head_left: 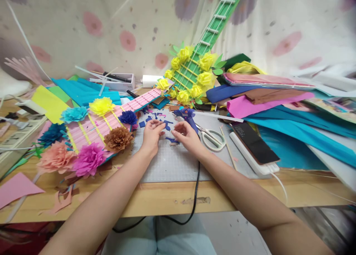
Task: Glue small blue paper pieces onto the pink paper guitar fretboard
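Find left hand (pixel 151 137) and right hand (pixel 188 137) loosely curled; cannot tell whether holding anything; handle lightly the blue scraps (pixel 168 127), lying on mat (pixel 168 166) between and beyond both; mind glue gun (pixel 189 116) close behind right hand.

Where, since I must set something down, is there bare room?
The mat nearer than left hand and right hand, left of the cord; also the table strip bordered by mat, left forearm and cord. Crowded: pink guitar and flowers leftward; scissors, phone and paper rightward.
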`<action>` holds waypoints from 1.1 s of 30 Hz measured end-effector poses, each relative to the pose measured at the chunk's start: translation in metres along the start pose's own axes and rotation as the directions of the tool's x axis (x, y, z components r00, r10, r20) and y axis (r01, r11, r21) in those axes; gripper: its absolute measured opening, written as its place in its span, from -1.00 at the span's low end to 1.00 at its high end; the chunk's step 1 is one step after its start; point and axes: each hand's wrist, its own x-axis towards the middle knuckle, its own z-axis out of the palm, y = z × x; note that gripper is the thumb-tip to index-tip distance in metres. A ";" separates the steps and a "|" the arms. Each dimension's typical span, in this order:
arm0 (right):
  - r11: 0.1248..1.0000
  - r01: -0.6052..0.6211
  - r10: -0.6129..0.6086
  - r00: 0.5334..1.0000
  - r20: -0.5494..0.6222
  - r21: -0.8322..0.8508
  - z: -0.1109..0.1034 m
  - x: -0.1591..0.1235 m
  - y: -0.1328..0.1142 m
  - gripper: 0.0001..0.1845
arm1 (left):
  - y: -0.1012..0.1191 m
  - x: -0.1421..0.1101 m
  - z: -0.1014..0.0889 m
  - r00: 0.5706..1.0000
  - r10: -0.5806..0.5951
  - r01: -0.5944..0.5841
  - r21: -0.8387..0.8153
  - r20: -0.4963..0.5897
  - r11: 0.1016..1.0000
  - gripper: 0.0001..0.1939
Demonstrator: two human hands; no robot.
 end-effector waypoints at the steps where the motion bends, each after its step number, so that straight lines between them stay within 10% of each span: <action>1: 0.995 -0.041 0.040 0.999 0.016 0.093 0.004 0.003 0.001 -0.63 | 0.000 -0.001 0.001 1.000 -0.014 0.014 -0.002 0.005 1.000 -0.59; 15: 0.848 -0.263 0.270 0.961 0.052 0.460 0.005 0.013 0.005 -0.58 | -0.007 -0.003 0.009 0.996 0.004 -0.017 0.139 0.094 0.990 -0.65; 21: 0.864 -0.296 0.314 0.949 0.024 0.407 0.000 0.011 0.004 -0.68 | -0.003 -0.013 0.003 0.891 0.371 -0.445 0.341 0.262 0.828 -0.74; 30: 0.889 -0.334 0.316 0.943 0.110 0.313 0.012 0.017 -0.031 -0.79 | 0.114 -0.014 -0.009 0.637 0.729 -0.749 0.425 0.250 0.509 -0.67; 33: 0.874 -0.390 0.352 0.920 0.175 0.291 0.038 0.025 -0.048 -0.76 | 0.153 0.007 -0.027 0.666 0.692 -0.696 0.566 0.279 0.441 -0.63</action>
